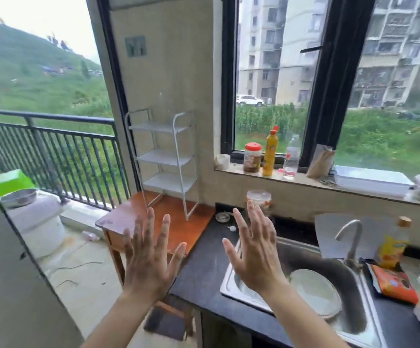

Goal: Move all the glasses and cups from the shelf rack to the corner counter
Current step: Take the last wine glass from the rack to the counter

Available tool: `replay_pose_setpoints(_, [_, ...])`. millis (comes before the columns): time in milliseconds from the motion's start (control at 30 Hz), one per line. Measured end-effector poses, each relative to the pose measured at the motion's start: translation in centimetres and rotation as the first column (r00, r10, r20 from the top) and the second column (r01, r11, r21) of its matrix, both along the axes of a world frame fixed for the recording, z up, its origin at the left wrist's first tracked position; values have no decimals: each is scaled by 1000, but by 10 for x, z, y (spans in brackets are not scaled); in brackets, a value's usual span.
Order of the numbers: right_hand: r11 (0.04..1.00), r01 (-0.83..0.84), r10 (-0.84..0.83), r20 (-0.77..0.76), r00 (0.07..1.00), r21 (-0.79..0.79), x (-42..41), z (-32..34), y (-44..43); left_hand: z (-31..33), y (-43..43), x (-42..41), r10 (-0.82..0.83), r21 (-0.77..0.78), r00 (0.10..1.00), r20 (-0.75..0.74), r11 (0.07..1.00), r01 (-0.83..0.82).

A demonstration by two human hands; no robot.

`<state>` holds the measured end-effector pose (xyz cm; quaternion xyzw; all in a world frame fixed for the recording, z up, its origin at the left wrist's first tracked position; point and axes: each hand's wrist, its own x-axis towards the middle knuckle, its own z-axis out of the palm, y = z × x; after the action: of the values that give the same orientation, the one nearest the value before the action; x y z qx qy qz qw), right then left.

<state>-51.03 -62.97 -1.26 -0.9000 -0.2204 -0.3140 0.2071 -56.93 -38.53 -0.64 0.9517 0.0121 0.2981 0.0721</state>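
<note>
Glass is in neither hand: your left hand (148, 257) and right hand (254, 252) are raised side by side, fingers straight and spread, probably to show they carry nothing. Just past the right fingertips, a clear cup (258, 199) stands in the corner of the black worktop (204, 267). Farther left, the white shelf rack (163, 156) shows no cups; treat the transfer as likely complete.

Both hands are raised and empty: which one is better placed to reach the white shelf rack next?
Left, probably. The left hand is open in front of the wooden table that bears the shelf rack; the right hand is over the counter by the sink. The rack's shelves look bare, though.
</note>
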Motion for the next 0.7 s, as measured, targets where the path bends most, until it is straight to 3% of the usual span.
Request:
replay_pose_setpoints(133, [999, -15, 17, -29, 999, 49, 83, 2, 57, 13, 54, 69, 67, 54, 996, -52, 996, -65])
replay_pose_setpoints(400, [991, -122, 123, -27, 992, 59, 220, 73, 193, 85, 175, 178, 198, 111, 976, 88, 972, -207])
replay_pose_setpoints(700, [992, -125, 125, 44, 991, 4, 319, 106, 279, 104, 264, 305, 119, 25, 982, 148, 992, -124])
